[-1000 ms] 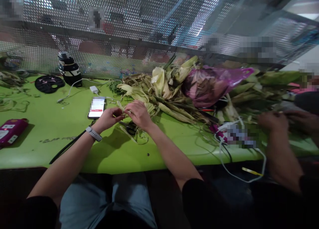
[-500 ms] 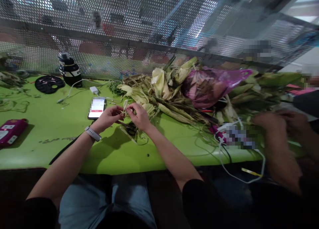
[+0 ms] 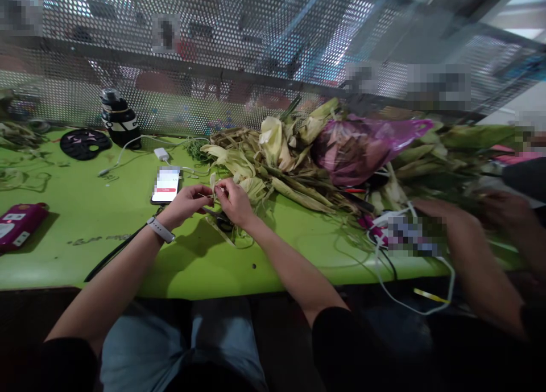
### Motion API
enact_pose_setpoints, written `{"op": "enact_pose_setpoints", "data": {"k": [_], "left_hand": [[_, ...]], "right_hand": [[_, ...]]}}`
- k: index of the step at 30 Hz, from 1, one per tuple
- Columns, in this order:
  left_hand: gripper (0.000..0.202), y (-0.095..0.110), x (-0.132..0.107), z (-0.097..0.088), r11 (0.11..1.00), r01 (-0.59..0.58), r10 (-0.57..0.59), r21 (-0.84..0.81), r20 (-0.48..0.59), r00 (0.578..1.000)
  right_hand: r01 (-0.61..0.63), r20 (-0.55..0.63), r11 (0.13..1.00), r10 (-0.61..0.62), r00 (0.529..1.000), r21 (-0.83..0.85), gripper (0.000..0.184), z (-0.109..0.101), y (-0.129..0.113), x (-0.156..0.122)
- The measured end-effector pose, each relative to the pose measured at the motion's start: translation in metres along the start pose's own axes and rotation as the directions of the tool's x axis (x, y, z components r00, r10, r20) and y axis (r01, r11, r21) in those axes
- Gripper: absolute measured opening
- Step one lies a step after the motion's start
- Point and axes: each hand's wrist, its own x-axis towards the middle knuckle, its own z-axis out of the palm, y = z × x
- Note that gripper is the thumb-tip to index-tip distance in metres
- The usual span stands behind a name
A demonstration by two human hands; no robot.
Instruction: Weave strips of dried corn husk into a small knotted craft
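Observation:
My left hand (image 3: 191, 203) and my right hand (image 3: 232, 201) meet over the green table (image 3: 281, 261). Between their pinched fingertips is a small pale piece of corn husk (image 3: 212, 181); its lower part is hidden by the fingers. Thin husk strips (image 3: 228, 239) and a dark object that I cannot make out lie on the table just beneath my hands. Behind my right hand spreads a heap of corn husks (image 3: 298, 187), pale green to brown. A phone (image 3: 166, 185) with a lit screen lies beyond my left wrist.
A black bottle (image 3: 120, 122) and a black mask-shaped item (image 3: 85, 144) stand at the back left, near a charger (image 3: 161, 154). A magenta power strip (image 3: 20, 226) lies left. On the right are a pink plastic bag (image 3: 358, 147), white cables (image 3: 377, 261) and another person's hands (image 3: 447, 215).
My hands stay together on the husk piece, with only a slight shift of my right fingers. At the right, the other person's nearer hand has moved a little to the left.

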Motion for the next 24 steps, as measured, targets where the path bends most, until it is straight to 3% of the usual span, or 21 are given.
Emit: {"op": "enact_pose_setpoints", "data": {"k": [3,6,11,17,21,24], "left_hand": [[0.017,0.001,-0.001,0.002,0.999,0.012,-0.012,-0.042,0.004,1.0],[0.025,-0.001,0.0,0.0,0.998,0.006,-0.004,-0.066,0.022,1.0],[0.027,-0.008,0.005,-0.007,0.993,0.009,-0.006,-0.114,0.025,1.0],[0.03,-0.007,0.007,-0.009,0.988,0.008,-0.008,-0.157,-0.002,1.0],[0.032,-0.004,0.008,-0.012,0.983,0.005,-0.02,-0.181,-0.078,0.997],[0.03,-0.004,0.009,-0.017,0.987,-0.029,0.013,-0.155,-0.107,0.994]], "right_hand": [[-0.03,0.013,0.999,0.03,0.999,0.028,0.024,0.0,-0.001,0.0],[-0.148,0.049,0.974,0.142,0.989,0.17,0.022,-0.003,0.0,0.002],[-0.411,0.254,0.764,0.325,0.911,0.497,0.03,-0.011,0.003,0.011],[-0.497,0.432,0.616,0.267,0.862,0.611,0.037,-0.016,0.002,0.014],[-0.504,0.472,0.646,0.243,0.848,0.573,0.044,-0.021,0.004,0.014],[-0.462,0.478,0.737,0.215,0.852,0.493,0.032,-0.028,0.007,0.016]]}}
